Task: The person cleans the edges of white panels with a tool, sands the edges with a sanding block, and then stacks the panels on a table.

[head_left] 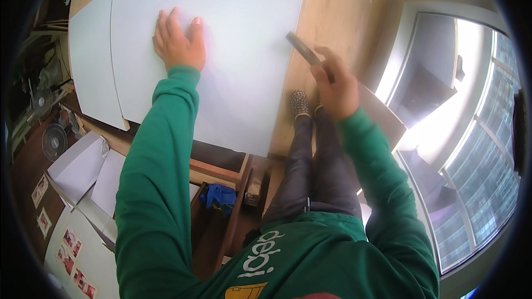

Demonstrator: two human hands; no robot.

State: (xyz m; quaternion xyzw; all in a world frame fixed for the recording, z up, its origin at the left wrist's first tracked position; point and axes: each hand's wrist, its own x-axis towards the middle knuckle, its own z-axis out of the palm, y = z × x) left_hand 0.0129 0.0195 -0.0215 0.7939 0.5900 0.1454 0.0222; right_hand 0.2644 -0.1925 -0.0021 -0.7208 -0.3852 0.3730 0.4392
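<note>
A large white board lies in front of me. My left hand rests flat on its upper left part, palm down, with the fingers spread. At the board's right edge, my right hand is closed around one end of a dark, flat bar-shaped tool. The tool points up and left, its far tip over the board's right edge. Its exact kind is hard to make out. Whether the tip touches the board, I cannot tell.
A second white panel adjoins the board's left side. Pale wood flooring runs along its right. Lower left are an open white box and a fan. Blue cloth lies below the board. A window is at right.
</note>
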